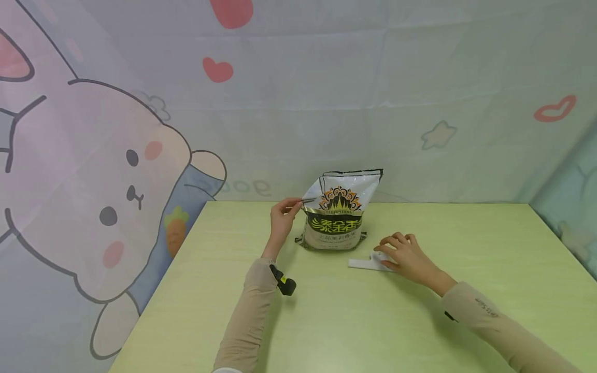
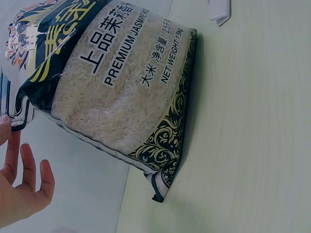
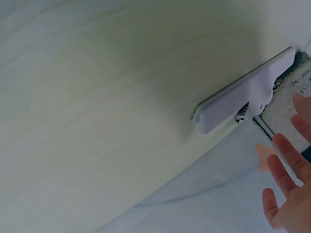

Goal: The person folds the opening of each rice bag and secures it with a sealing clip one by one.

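A bag of rice (image 1: 338, 223) stands upright on the table, its clear lower part showing the grains in the left wrist view. My left hand (image 1: 281, 223) pinches the bag's left edge between thumb and index finger; the other fingers (image 2: 29, 167) are spread loosely. In front of the bag, to the right, lies a long white bag clip (image 1: 361, 264) with a raised handle. Over the clip's right end is my right hand (image 1: 408, 259), fingers spread and slightly bent. The right wrist view shows its fingers (image 3: 286, 150) beside the clip; whether they touch it I cannot tell.
The pale yellow-green table (image 1: 317, 321) ends behind the bag at a cloth backdrop (image 1: 326, 77) printed with a cartoon animal and hearts. A black wrist camera (image 1: 285, 282) sticks out from the left sleeve.
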